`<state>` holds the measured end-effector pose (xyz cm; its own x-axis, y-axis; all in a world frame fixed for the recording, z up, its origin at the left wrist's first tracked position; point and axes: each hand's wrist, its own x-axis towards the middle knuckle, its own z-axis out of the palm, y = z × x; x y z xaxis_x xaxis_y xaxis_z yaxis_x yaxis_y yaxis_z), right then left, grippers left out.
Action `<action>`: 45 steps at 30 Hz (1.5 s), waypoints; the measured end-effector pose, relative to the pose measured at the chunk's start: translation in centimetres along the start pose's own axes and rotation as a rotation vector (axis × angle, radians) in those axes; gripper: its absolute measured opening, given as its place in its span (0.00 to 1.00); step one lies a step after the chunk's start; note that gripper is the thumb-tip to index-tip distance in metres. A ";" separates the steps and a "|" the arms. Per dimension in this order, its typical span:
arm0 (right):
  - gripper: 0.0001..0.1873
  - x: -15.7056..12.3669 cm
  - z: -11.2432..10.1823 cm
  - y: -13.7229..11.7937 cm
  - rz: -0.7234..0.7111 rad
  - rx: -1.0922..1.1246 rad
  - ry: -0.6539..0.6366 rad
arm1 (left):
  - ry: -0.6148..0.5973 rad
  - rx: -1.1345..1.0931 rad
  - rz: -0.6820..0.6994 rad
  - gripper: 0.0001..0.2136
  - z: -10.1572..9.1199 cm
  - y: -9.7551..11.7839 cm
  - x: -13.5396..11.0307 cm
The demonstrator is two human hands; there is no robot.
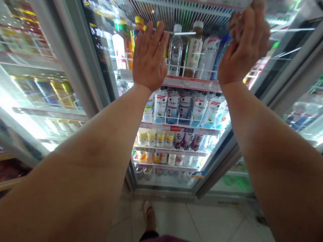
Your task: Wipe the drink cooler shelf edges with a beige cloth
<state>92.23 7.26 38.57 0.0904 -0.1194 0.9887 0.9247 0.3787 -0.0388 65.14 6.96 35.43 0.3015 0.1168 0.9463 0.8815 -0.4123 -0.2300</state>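
My left hand [148,57] is raised with fingers stretched and slightly spread, palm toward the drinks fridge, holding nothing. It seems to lie against the glass, in front of bottles on the upper shelf. At upper right, my right hand [248,42] is curled around a bunched-up, mottled brownish-red cloth [236,25]; blur hides its details. Between the hands stand a clear bottle [176,50] with a white cap and a labelled tea bottle [194,50]. Orange drinks [130,50] show left of my left hand.
Lower fridge shelves hold rows of white-and-blue bottles [173,106] and small yellow-capped bottles [151,137]. Metal door frames [75,57] run along both sides, with more stocked fridge sections beyond. Below is a tiled floor [174,218], with one foot [150,215] showing.
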 end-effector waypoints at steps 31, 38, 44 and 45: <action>0.25 -2.3 -0.5 0.1 -0.422 0.049 -0.268 | -0.078 0.012 -0.074 0.28 -1.5 1.4 -0.1; 0.25 -2.1 0.4 1.1 -0.230 0.119 -0.090 | -0.067 -0.016 -0.110 0.29 -1.7 1.7 -0.1; 0.24 -2.4 -0.4 0.4 -0.473 0.162 -0.222 | -0.054 0.007 -0.094 0.30 -1.6 1.6 -0.1; 0.23 -2.4 -0.1 0.6 -0.406 0.151 -0.183 | -0.057 0.030 -0.089 0.30 -1.6 1.6 -0.1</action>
<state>92.60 7.65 36.19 -0.3464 -0.1273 0.9294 0.8063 0.4661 0.3643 65.96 4.81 35.29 0.2407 0.2034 0.9491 0.9162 -0.3704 -0.1530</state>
